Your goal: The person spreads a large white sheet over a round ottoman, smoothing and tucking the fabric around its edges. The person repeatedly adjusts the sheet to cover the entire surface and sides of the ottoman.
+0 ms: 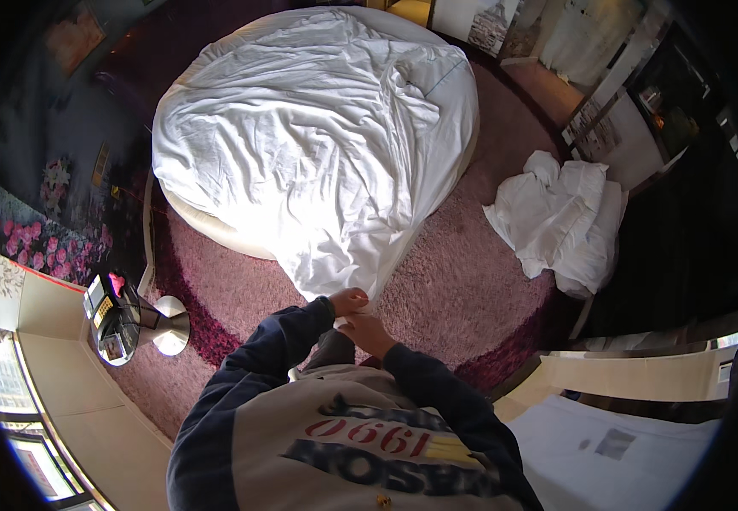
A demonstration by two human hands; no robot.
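A crumpled white sheet (318, 140) covers most of a round bed (215, 223), and its near end is drawn off the bed to my hands in front of my waist. My left hand (348, 301) is closed on the gathered end of the sheet. Just below and touching it, my right hand (369, 332) also grips the gathered cloth. The fingertips of both hands are partly hidden. On the right side of the bed the sheet is bunched, with a paler smooth layer beneath it.
Pink-purple carpet (458, 281) surrounds the bed. A heap of white bedding (560, 217) lies on the floor at right. A small round side table (116, 342) carrying a telephone (102, 306) stands at left. White cloth (573, 441) lies at lower right, near a beige ledge (631, 380).
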